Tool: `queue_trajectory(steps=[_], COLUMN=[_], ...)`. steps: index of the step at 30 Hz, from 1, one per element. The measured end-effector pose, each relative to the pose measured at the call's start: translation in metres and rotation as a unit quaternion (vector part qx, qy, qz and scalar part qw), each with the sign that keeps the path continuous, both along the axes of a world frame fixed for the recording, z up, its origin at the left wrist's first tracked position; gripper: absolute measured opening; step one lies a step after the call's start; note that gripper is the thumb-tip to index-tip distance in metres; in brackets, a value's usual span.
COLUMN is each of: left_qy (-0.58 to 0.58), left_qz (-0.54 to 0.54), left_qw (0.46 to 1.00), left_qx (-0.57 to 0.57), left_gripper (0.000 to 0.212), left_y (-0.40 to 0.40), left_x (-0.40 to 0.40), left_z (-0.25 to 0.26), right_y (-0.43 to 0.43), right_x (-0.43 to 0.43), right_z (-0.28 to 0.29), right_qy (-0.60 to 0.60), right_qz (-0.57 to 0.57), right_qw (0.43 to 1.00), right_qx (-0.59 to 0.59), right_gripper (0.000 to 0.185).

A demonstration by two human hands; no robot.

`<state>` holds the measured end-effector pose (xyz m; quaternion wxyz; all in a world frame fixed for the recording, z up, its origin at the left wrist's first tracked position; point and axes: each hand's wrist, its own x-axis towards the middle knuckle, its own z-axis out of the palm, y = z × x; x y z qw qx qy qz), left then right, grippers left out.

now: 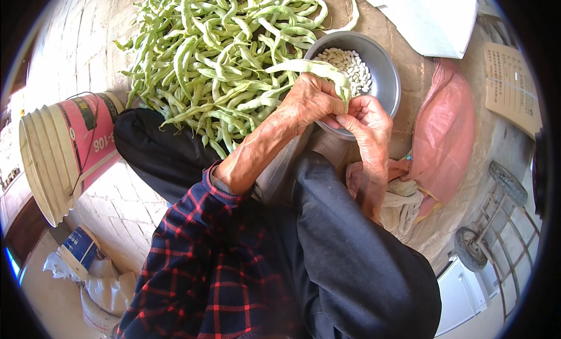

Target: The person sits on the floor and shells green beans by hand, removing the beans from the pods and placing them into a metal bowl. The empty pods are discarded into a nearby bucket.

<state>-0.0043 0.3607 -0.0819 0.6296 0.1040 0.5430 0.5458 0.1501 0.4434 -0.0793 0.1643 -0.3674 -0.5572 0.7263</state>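
Note:
Both hands meet at the near left rim of a grey bowl (385, 72). A curved pale green bean pod (307, 66) lies over my left hand (313, 98), whose fingers close on its lower end. The fingertips of my right hand (366, 118) pinch at that same end, touching the left fingers. Whether the pod is split there is hidden by the fingers. White shelled beans (350, 67) lie in the bottom of the bowl. Left of the bowl, a large heap of green bean pods (219, 63) spreads over the brick floor.
A pink and cream plastic bucket (70, 150) lies on its side at left. Right of the bowl are a red woven sack (447, 128), a white panel (434, 19) and a flat cardboard piece (510, 82). A wheeled metal cart (495, 220) stands at lower right. My knees flank the work area.

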Motion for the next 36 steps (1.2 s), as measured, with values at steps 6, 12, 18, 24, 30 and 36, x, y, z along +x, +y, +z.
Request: queue_trajectory(steps=[6,12,18,24,30,36], left_qy=[0.065,-0.035,-0.111,-0.067,0.013,0.064], left_qz=[-0.009,0.008,0.036,0.055,0.076,0.093], left_qw=[0.998,0.999,0.992,0.995,0.997,0.994], left_qx=[-0.020,0.006,0.053,0.057,0.002,-0.016], left_gripper=[0.008,0.007,0.011,0.012,0.018,0.018], left_y=[0.004,0.004,0.004,0.005,0.013,0.011], left_x=[0.004,-0.001,0.001,0.006,0.015,0.009], left_z=[0.012,0.009,-0.005,-0.004,0.005,0.009], right_y=[-0.002,0.009,0.011,0.009,0.004,0.006], right_x=[0.000,0.008,0.010,0.005,0.000,0.005], right_z=[-0.003,-0.011,-0.013,-0.016,-0.014,-0.015], right_qy=[-0.011,0.071,0.115,0.132,0.132,0.125], right_qz=[-0.023,-0.036,-0.061,-0.062,-0.116,-0.148], right_qw=[0.999,0.991,0.980,0.979,0.969,0.964], right_qx=[-0.020,-0.104,-0.150,-0.139,-0.176,-0.181], right_gripper=[0.024,0.020,0.019,0.022,0.020,0.016])
